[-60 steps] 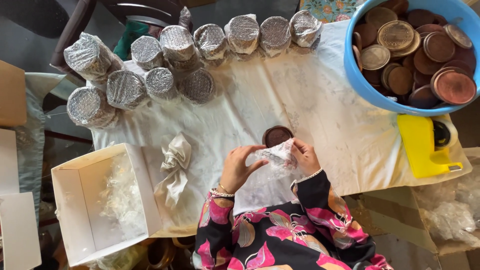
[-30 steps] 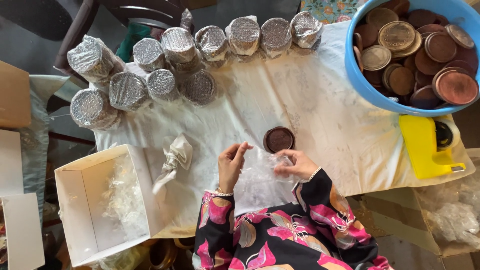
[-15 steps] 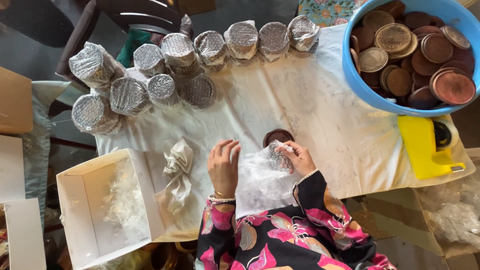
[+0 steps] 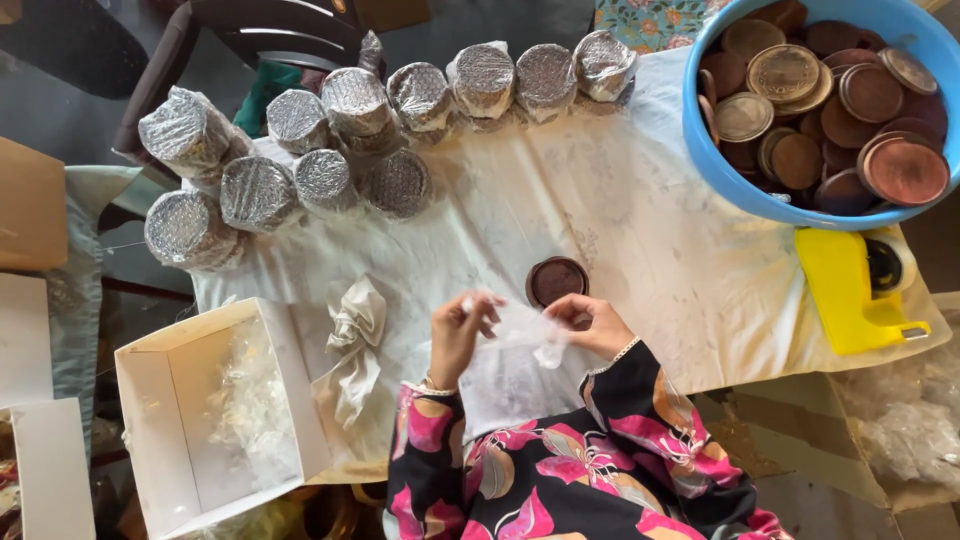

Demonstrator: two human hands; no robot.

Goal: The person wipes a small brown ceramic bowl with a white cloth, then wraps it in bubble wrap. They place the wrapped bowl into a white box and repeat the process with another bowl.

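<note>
My left hand and my right hand pinch the two upper corners of a clear plastic sheet and lift it just above the table. A brown round lidded container sits on the white table cloth right behind the sheet, between my hands. Both sleeves are black with pink flowers.
A blue tub of brown round containers stands at the far right. A yellow tape dispenser lies below it. Several wrapped silvery bundles line the back and left. An open white box and a knotted white cloth sit at the left.
My hands pressed the plastic sheet flat on the table and have now raised it by its upper corners, drawing it taut near the brown container.
</note>
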